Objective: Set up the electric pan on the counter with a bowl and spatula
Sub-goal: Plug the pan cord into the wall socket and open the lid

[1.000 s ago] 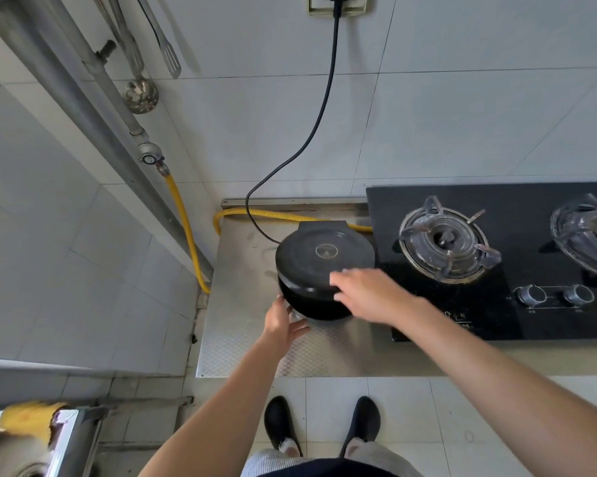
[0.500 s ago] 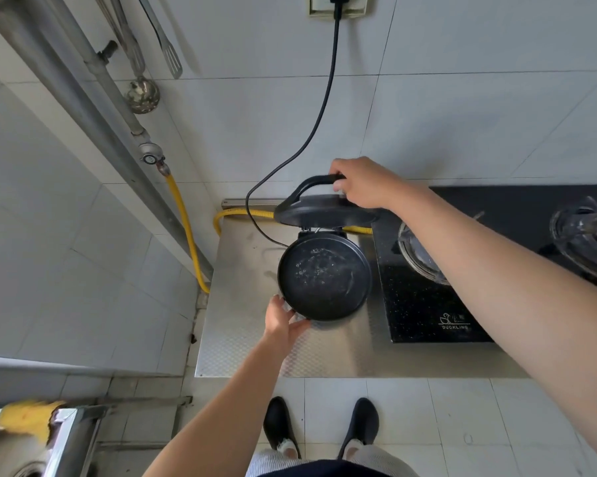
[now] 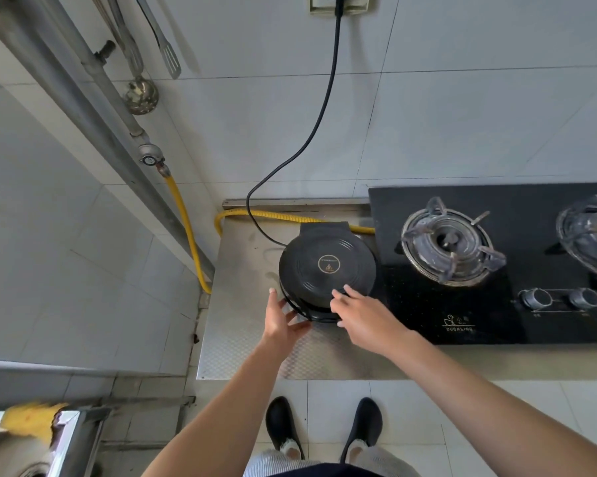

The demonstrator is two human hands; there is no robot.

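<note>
Electric pan (image 3: pixel 327 266), lid down, on the counter (image 3: pixel 242 270) just beyond my hands. My left hand (image 3: pixel 283 320) cups its near-left rim, fingers spread; my right hand (image 3: pixel 362 313) rests open-fingered on its near edge.

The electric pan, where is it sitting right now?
The electric pan sits lid-closed on the steel counter, just left of the black gas stove, near the wall. Both hands are at its near edge: left hand, right hand.
</note>
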